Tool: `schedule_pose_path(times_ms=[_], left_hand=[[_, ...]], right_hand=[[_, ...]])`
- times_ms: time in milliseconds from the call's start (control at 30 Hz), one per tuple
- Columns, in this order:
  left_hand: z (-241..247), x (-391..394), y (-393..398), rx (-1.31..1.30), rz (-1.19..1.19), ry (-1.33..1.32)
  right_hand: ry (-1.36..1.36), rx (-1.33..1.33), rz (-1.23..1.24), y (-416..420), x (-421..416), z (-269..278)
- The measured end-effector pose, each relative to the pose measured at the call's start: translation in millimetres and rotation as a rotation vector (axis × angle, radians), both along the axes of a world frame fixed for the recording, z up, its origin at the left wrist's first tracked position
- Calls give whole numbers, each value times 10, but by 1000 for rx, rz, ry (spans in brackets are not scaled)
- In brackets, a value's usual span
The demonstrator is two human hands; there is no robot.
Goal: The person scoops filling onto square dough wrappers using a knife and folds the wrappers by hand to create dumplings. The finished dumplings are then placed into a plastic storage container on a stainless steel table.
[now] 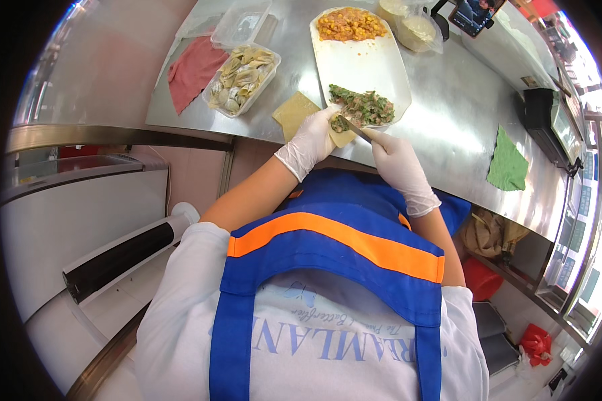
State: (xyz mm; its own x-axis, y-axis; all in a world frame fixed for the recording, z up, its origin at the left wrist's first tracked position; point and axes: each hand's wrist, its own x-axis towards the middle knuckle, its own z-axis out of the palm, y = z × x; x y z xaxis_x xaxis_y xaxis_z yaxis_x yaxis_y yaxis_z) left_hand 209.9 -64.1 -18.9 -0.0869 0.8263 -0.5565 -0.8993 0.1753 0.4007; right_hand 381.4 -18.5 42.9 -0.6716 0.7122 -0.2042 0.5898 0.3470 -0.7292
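My left hand (312, 134), in a white glove, holds a yellow dough wrapper (345, 139) near the table's front edge. A dab of green-flecked filling (339, 124) sits on that wrapper. In my gloved right hand (394, 155) is a flat metal spreader (357, 131), its tip at the filling. Just beyond both hands, a white tray (363, 67) bears a mound of green and pink filling (365, 106) at its near end and an orange filling with corn-like bits (351, 25) at its far end. More square wrappers (295, 113) lie left of my left hand.
A plastic container of folded dumplings (243, 77) stands on the steel table (446, 110) at left, beside a red cloth (195, 72) and another clear container (241, 22). Bagged pale dough-like food (419, 32) and a phone on a stand (475, 15) are behind. A green cloth (508, 160) lies right.
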Motion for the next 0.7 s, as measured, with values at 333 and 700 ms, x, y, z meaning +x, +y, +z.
schedule_pose_path(times_ms=[333,700], left_hand=[[-183,128,-24,-36,116,-152],[97,198,28,-64,110,-114]], right_hand=[[44,-5,-115,-13,287,33],[-114,186,59,-70,148,80]])
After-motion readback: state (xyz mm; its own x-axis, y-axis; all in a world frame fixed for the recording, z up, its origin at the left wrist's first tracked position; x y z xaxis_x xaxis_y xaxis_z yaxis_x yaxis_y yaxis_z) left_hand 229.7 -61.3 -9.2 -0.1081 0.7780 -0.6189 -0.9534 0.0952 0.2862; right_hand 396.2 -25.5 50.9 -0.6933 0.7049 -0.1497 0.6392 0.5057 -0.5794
